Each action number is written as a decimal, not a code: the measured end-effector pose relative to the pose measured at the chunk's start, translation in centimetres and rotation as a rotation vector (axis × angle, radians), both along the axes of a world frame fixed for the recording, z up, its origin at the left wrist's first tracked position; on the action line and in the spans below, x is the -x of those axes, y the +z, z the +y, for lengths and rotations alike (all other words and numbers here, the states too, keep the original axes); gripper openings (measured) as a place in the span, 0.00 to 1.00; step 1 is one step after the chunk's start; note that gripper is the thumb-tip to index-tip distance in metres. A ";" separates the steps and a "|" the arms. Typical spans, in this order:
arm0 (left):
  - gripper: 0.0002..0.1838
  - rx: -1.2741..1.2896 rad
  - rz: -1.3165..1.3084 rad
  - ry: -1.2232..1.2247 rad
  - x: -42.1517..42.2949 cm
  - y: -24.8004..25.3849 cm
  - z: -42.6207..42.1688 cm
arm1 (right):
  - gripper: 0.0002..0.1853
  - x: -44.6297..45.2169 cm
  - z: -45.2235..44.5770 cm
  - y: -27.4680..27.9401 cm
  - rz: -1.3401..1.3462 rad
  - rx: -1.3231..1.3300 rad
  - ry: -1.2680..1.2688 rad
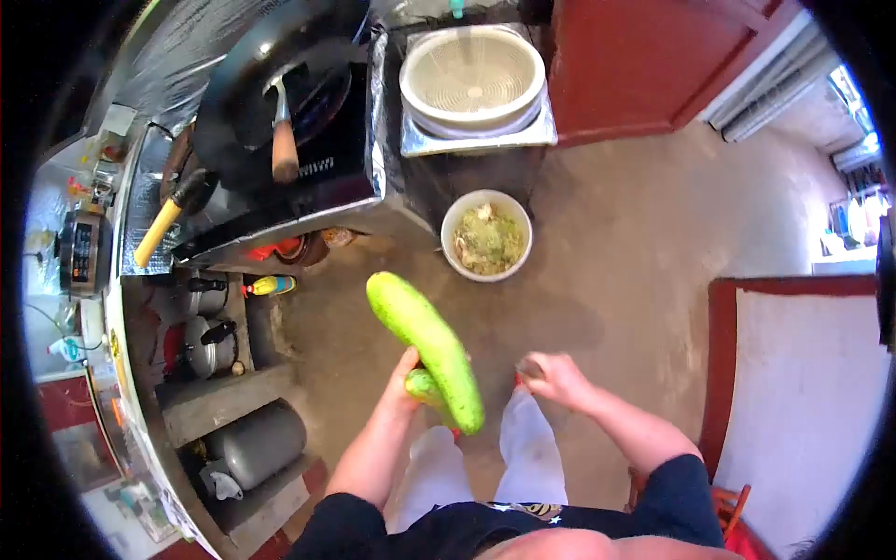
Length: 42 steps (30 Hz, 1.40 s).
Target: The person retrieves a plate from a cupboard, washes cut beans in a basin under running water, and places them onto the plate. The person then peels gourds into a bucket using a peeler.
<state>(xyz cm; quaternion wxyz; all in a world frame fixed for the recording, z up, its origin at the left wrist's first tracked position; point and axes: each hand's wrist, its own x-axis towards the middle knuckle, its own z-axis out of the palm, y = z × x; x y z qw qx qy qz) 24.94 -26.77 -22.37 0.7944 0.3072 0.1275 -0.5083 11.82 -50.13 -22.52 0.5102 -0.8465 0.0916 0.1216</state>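
Note:
My left hand (406, 383) is wrapped around a long, light green gourd (429, 345), held aslant over the floor in front of my legs. A shorter green piece (422, 386) shows beside it at my fingers; whether it is separate I cannot tell. My right hand (555, 381) is closed, to the right of the gourd and apart from it. A small dark grey end (530, 370) sticks out of my right fist; its kind is too small to make out. Ahead of the gourd stands a white bucket (448, 245) with pale green scraps (487, 238) inside.
Beyond the bucket, a white colander (408, 82) sits on a foil-covered stand. At the left is a stove with a black wok (229, 103), a wooden-handled spatula (285, 154) and a yellow handle (159, 229). Shelves below hold a grey gas cylinder (266, 446). A red-edged white table (803, 401) stands right.

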 end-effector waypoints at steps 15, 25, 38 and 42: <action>0.27 -0.370 0.050 -0.128 -3.2 -3.6 -4.1 | 0.20 -15.0 -2.0 -4.1 0.613 -0.832 0.026; 0.19 -0.409 -0.211 -0.575 -7.4 -1.7 -12.3 | 0.24 -7.2 -8.7 -7.3 0.800 -1.183 -0.523; 0.22 -0.538 0.087 0.154 -27.6 3.0 -28.0 | 0.23 -2.7 -30.0 -8.7 0.854 -1.157 -0.493; 0.17 -0.507 0.180 0.259 -29.3 1.6 -29.8 | 0.22 -4.3 -35.5 -6.8 0.831 -1.101 -0.473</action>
